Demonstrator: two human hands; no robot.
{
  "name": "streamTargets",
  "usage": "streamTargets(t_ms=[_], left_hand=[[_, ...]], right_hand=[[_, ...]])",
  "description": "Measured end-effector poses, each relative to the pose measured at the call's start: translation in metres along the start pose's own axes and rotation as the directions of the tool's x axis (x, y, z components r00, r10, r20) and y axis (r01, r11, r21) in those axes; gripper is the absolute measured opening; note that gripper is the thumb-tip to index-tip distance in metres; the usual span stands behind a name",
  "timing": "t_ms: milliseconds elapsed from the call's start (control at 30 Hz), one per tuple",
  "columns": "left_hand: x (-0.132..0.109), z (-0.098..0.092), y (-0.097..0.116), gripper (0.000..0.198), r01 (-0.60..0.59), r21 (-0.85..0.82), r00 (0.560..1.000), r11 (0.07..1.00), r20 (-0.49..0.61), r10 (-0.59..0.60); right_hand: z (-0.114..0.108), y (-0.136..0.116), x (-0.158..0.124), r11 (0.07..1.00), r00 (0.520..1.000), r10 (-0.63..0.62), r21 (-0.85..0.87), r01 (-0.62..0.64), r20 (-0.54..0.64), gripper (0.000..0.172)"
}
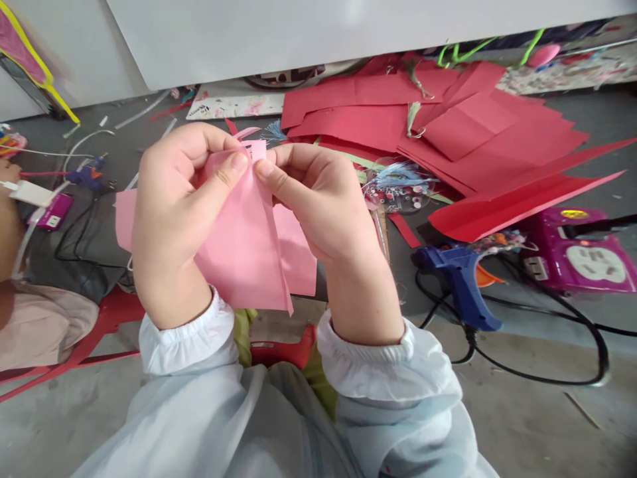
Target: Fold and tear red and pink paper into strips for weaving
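Observation:
A folded pink paper hangs between my two hands above the table's front edge. My left hand pinches its top edge between thumb and bent fingers. Close beside it, my right hand pinches the same top edge, the two thumb tips nearly touching. A small pink strip with dark slits sticks up between the thumbs. Another flat pink sheet shows behind the folded one. The fingertips behind the paper are hidden.
Red paper sheets are heaped at the back right. A blue glue gun with black cable lies right of my right arm, near a purple power socket. Blue tassels lie mid-table. Another person's arm is at far left.

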State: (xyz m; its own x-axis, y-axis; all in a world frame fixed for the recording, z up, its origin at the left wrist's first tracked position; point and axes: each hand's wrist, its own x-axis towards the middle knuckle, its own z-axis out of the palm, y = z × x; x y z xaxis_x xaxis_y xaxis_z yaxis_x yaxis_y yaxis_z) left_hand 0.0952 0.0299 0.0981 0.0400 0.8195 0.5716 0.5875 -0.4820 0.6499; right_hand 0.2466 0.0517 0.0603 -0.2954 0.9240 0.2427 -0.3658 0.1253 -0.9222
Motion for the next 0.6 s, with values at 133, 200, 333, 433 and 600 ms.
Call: streamTargets(t_ms=[133,200,333,433,600], left_hand=[[-0.001,-0.004,0.001,0.009,0.018,0.017,0.999,1.0,0.035,-0.019],[-0.002,-0.009,0.0,0.013,0.018,0.054,0.995,0.998,0.096,-0.023],[-0.001,-0.019,-0.003,0.021,0.026,0.124,0.976,0.992,0.21,-0.052],[-0.001,-0.021,-0.003,0.022,0.074,0.078,0.973,0.994,0.212,-0.089],[-0.001,-0.018,0.001,0.016,0.135,-0.007,0.979,0.991,0.158,-0.132]], right_hand=[[-0.001,0.002,0.001,1.0,1.0,0.002,-0.009,-0.002,-0.004,0.029],[-0.002,0.003,0.001,1.0,1.0,-0.021,0.022,0.021,0.017,0.026],[-0.004,0.003,0.001,0.999,0.997,-0.03,-0.017,0.031,0.065,0.028],[-0.005,0.002,0.001,0.998,0.996,-0.014,-0.061,0.02,0.092,0.033],[-0.005,0.003,0.001,0.996,0.994,0.009,-0.085,0.0,0.11,0.037]])
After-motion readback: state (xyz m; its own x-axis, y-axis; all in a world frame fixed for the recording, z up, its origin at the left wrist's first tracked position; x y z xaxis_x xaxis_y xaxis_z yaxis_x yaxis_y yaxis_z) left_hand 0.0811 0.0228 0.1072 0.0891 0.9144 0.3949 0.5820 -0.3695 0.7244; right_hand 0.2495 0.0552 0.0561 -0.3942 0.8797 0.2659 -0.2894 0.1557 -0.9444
